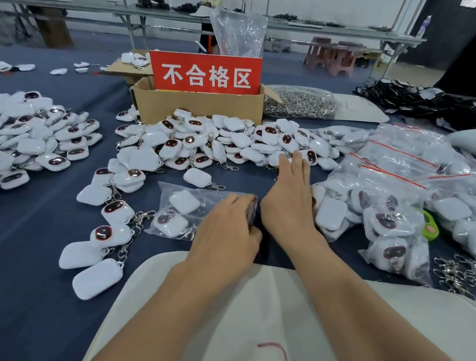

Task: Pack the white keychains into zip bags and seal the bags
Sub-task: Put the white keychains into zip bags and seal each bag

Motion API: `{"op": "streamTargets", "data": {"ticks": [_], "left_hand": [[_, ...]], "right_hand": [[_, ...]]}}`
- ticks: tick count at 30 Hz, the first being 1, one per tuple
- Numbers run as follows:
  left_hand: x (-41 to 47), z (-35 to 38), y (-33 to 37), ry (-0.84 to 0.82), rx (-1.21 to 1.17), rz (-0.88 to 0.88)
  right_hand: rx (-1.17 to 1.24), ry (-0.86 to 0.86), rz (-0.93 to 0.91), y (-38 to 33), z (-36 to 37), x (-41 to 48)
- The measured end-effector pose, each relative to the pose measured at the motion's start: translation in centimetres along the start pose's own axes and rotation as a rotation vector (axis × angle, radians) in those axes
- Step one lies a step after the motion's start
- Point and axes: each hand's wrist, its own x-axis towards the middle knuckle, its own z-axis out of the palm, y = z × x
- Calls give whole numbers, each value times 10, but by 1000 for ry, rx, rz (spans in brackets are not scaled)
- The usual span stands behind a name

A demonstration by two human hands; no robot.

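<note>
Clear zip bag (164,187) holding white keychains (184,201) is pinched by the left hand (227,228); right hand (286,202) grip released.

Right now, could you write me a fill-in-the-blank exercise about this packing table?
The sign on the cardboard box is ___.
The left hand grips a zip bag on the ___ tablecloth.
The filled bags lie on the person's ___ side.
Missing words: red, blue, right.
</note>
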Motion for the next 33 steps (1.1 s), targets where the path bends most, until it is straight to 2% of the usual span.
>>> {"op": "streamTargets", "data": {"ticks": [6,10,16,20,27,29,31,33], "left_hand": [[5,-1,-4,-41,-149,-77],[7,-4,-8,-5,-207,-173],[12,-8,-7,6,-185,-198],[10,-8,-9,-1,-132,-170],[7,-3,-11,24,-88,-148],[6,-4,-8,137,-74,-71],[5,-6,-4,233,-105,102],[5,-8,2,217,-174,232]], "right_hand": [[-145,-9,122,-6,18,22],[-106,15,60,-10,14,4],[-62,-72,-79,-10,-8,-45],[-132,-83,-8,-3,-17,-68],[-67,-104,17,7,-32,-81],[100,-80,32,6,-35,-79],[298,-46,47,4,-41,-75],[429,-19,55,4,-45,-72]]}}
